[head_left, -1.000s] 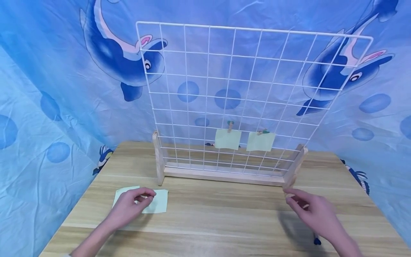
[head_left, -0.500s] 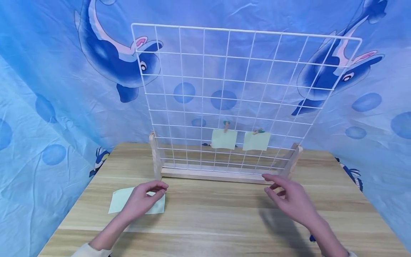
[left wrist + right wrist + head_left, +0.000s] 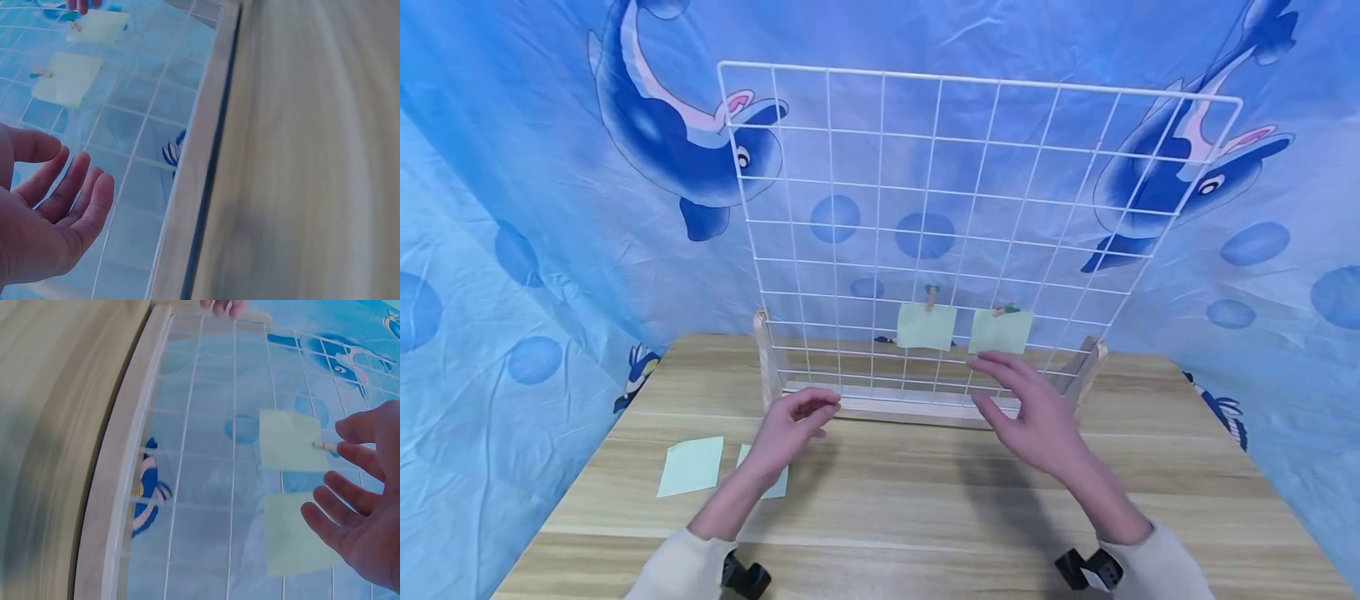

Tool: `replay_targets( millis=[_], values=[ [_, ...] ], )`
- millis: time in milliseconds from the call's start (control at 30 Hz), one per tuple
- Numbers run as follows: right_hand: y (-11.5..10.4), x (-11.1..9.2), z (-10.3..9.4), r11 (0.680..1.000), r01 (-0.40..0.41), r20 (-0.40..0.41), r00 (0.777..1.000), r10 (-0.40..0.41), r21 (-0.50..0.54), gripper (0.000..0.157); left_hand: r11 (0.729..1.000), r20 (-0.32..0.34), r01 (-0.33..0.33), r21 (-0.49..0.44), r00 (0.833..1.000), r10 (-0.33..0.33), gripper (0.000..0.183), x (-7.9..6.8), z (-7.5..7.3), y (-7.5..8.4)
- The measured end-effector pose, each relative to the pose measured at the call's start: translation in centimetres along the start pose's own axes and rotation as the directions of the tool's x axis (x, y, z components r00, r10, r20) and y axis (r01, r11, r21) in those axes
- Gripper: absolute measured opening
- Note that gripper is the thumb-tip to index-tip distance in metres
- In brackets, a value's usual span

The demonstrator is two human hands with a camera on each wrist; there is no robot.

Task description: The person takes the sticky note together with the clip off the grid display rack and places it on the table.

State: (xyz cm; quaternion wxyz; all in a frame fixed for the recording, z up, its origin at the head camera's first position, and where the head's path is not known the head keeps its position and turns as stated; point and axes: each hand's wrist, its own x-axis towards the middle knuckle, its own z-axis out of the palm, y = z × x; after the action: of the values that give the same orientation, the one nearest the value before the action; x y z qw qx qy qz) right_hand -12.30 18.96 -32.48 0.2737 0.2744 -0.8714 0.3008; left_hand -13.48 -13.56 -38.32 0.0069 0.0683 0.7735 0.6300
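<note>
A white wire grid panel (image 3: 977, 82) stands upright in a wooden base (image 3: 887, 407). Two pale green paper notes hang low on it: the left note (image 3: 927, 327) under a small wooden clip (image 3: 932, 297) with a green tip, the right note (image 3: 1000, 332) under another clip (image 3: 1007, 309). My right hand (image 3: 1033, 417) hovers in front of the grid just below the right note, fingers parted and holding nothing. Above the table by the base's left part, my left hand (image 3: 790, 433) has loosely bent fingers (image 3: 94, 206) and nothing in them.
Two more pale green notes lie on the wooden table (image 3: 887, 533) at the left. One note (image 3: 691, 467) shows whole; the other note (image 3: 777, 486) is partly behind my left forearm. A blue curtain (image 3: 535, 250) with dolphin prints surrounds the table.
Both hands have moved inward and forward toward the grid, the right one from the table's right side. The small blue item on the right of the table is now hidden.
</note>
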Motion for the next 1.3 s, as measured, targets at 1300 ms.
replay_targets(
  millis=[1300],
  values=[
    [-1.6, 9.0, 2.3, 0.252, -0.565, 0.408, 0.779, 0.476, 0.786, 0.044, 0.957, -0.058, -0.051, -0.284, 0.998, 0.036, 0.033, 5.3, 7.2, 3.0]
  ],
)
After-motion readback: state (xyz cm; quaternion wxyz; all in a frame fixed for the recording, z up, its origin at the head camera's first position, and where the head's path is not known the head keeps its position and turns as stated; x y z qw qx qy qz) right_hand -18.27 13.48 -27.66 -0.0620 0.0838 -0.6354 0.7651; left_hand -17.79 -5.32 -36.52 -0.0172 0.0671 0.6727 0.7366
